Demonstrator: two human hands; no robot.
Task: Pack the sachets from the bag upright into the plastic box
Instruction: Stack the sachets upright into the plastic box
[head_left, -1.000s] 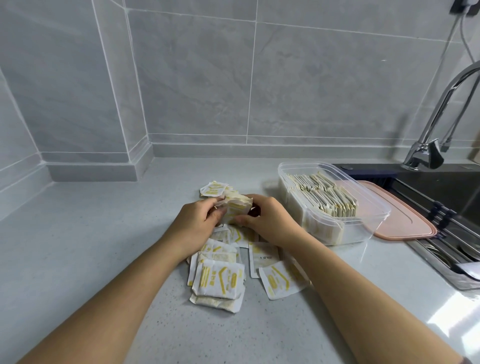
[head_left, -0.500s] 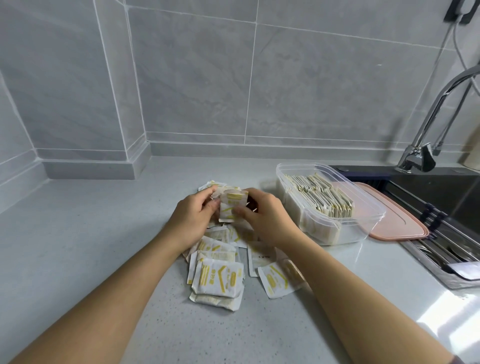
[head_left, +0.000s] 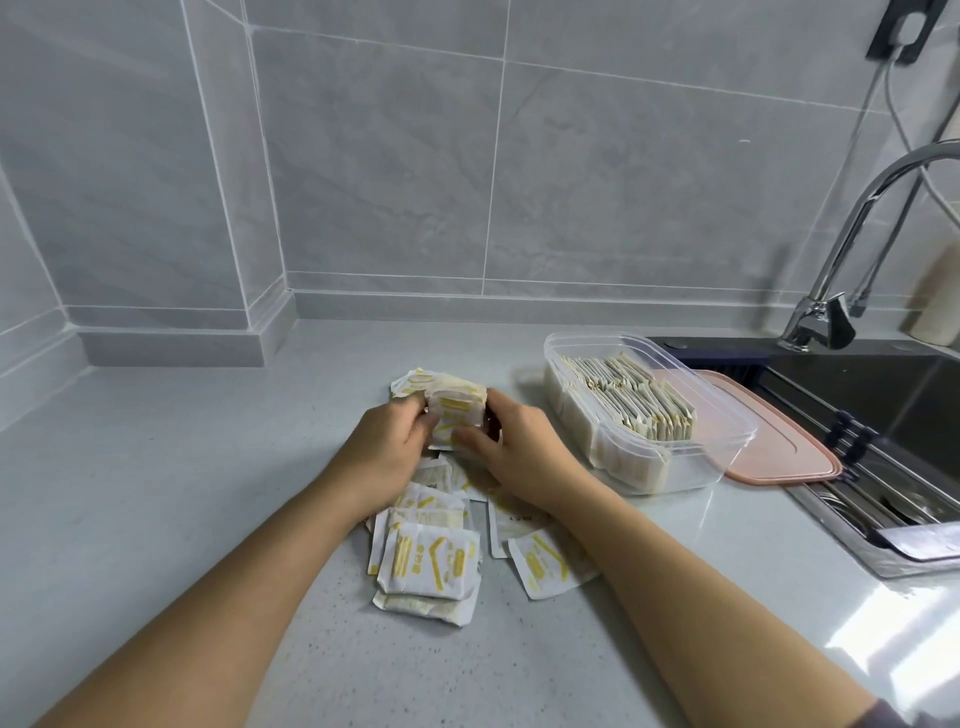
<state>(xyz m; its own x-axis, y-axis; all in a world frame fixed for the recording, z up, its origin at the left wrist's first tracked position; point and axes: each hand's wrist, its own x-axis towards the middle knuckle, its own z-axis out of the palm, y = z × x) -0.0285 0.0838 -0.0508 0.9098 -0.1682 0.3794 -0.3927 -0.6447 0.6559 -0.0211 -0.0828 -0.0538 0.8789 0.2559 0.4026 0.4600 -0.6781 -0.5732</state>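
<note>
The grip is a 2-handed one: the left hand (head_left: 387, 447) and right hand (head_left: 511, 449) curl in from either side and squeeze a small bundle of sachets (head_left: 457, 410) between their fingers. The bundle stands roughly on edge with yellow print facing the camera, at the far end of the loose pile. How many sachets it holds cannot be told.

Below the wrists, more loose sachets (head_left: 428, 561) lie flat and overlapping on the grey table (head_left: 156, 493). No bag is in view.

To the right, near the right hand, stands the clear plastic box (head_left: 691, 473). A packed row (head_left: 628, 395) fills most of it on edge, leaning a little, and the near end looks free. A pink lid (head_left: 789, 457) lies just behind the box, reaching the edge of the dark sink (head_left: 857, 395) under the tap (head_left: 831, 312).

My judgement is that the main risk is the bundle itself. Only side pressure holds these thin, slick packets, so easing 1 hand off for the carry could let them fan out or drop. At the box, pushing the bundle into a tight gap could crumple the packets or tip the leaning row flat. The box looks light, so a firm push may slide it towards the lid and sink. A sleeve or forearm could also drag the loose pile.
</note>
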